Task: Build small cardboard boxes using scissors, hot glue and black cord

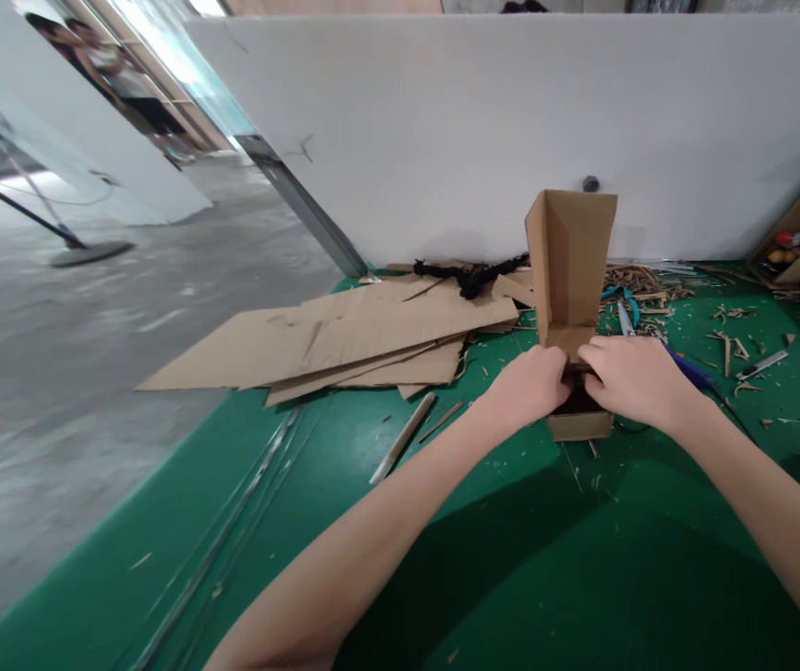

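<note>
On the green surface [484, 568], the cardboard box [572, 252] is stood upright with its flap raised. Its low front edge is grasped by the left hand [530, 384] and the right hand [634, 377], closed side by side. Flat cardboard sheets [344, 340] are laid to its left.

On the table [512, 559], cardboard box [572, 270], cardboard sheets [344, 340] left of it, scraps [641, 280] right, wall [442, 140] behind.
</note>
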A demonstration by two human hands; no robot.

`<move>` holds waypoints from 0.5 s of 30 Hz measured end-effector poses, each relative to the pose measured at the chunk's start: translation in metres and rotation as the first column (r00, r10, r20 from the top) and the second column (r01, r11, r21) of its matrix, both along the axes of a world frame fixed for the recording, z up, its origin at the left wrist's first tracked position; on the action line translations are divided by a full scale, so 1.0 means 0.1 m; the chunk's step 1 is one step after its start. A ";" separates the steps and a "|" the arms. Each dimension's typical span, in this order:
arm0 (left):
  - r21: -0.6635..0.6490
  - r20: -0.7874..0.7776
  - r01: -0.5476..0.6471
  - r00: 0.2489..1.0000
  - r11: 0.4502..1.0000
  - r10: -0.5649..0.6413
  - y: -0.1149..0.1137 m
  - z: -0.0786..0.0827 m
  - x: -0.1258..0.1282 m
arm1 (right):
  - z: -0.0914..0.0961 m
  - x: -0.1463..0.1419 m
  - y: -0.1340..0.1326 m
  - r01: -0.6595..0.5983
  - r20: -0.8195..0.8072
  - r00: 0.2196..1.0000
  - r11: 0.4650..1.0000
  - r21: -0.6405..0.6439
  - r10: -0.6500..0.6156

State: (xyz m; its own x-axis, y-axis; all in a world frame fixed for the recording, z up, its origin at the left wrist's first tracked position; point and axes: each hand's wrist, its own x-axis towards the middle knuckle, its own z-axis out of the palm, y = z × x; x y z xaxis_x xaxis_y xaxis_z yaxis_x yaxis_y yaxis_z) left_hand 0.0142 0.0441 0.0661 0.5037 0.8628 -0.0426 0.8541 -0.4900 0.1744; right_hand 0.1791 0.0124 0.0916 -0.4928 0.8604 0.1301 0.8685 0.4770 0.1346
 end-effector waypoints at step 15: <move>0.016 -0.001 0.023 1.000 1.000 -0.023 -0.01 0.01 0.00 | -0.01 -0.02 0.01 0.011 0.002 1.000 1.000 0.003 -0.011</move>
